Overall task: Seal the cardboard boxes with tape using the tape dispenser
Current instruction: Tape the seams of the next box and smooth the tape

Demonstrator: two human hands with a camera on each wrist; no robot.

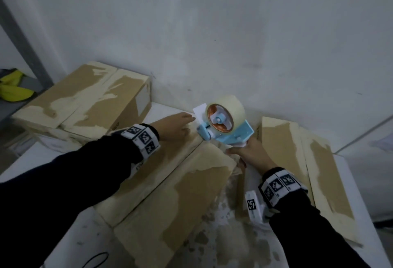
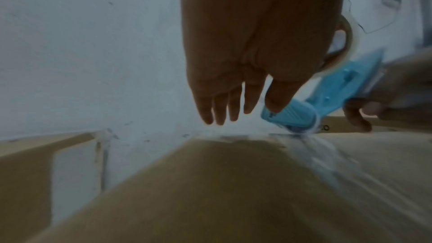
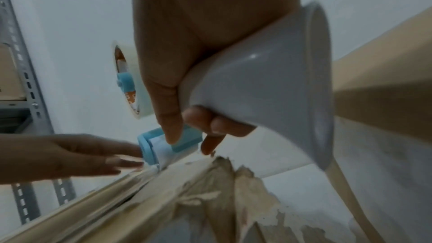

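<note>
dim, bluish, blurred wrist views

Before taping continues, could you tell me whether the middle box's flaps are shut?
Shut: the middle box shows flaps lying flat, meeting at its seam.

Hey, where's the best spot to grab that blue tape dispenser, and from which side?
Grip the tape dispenser by its pale handle, coming from the rear, opposite the nose on the cardboard box. The flared handle fits a curled palm, as the right hand shows, and it sits clear of the tape roll and front roller.
</note>
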